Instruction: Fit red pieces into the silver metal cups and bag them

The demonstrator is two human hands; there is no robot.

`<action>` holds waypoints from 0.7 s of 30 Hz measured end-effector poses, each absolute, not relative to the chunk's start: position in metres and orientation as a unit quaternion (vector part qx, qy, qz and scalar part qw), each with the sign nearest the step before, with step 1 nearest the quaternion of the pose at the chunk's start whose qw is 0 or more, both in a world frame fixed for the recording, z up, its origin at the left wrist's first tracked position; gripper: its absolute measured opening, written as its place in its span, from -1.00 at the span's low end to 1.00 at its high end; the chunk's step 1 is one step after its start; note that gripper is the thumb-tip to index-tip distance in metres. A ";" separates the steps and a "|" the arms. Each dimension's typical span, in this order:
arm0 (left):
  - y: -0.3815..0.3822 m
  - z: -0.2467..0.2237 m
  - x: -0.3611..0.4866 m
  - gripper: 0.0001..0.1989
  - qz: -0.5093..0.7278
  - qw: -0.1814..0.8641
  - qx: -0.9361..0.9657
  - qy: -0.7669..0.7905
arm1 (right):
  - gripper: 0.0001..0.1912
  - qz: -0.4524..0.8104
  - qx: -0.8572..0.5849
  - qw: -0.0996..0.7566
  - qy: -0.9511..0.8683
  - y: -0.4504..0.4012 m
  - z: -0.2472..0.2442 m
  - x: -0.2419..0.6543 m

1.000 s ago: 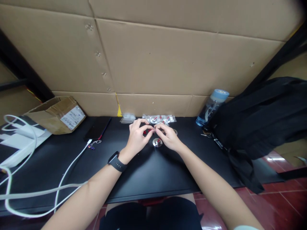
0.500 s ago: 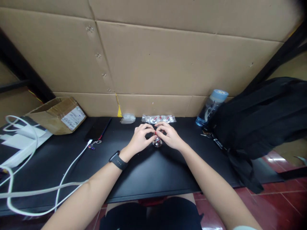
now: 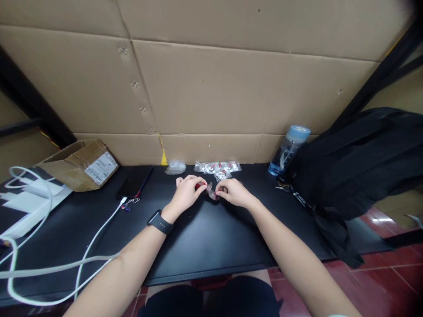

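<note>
Between my hands, over the black table (image 3: 198,246), is a small shiny round item (image 3: 213,193) with red parts, slightly blurred. My left hand (image 3: 190,191), with a dark watch on its wrist, pinches a red part at the item's left side. The fingertips of my right hand (image 3: 232,192) are closed on its right edge. Just beyond the hands lie clear packets (image 3: 218,167) holding round silver and red pieces. To their left sits a small stack of clear plastic bags (image 3: 176,167).
An open cardboard box (image 3: 81,165), a phone (image 3: 132,185) and white cables (image 3: 82,259) are on the left. A blue-capped bottle (image 3: 287,149), keys (image 3: 283,187) and a black backpack (image 3: 357,163) stand or lie at the right. Cardboard (image 3: 205,88) forms the back wall.
My hands have moved apart, and the shiny item looks stretched or tilted between them. More of the packets beyond them shows. The view has shifted slightly.
</note>
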State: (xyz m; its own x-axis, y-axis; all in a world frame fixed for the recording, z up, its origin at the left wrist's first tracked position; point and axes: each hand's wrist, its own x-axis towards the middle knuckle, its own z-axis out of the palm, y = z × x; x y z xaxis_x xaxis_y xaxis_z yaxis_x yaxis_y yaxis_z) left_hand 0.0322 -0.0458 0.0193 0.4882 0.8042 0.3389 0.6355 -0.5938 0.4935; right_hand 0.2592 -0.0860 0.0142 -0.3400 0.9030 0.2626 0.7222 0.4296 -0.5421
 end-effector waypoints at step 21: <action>-0.045 0.007 0.038 -0.82 0.355 0.371 0.752 0.413 | -0.48 0.540 -0.429 0.492 -0.532 -0.090 0.014 0.235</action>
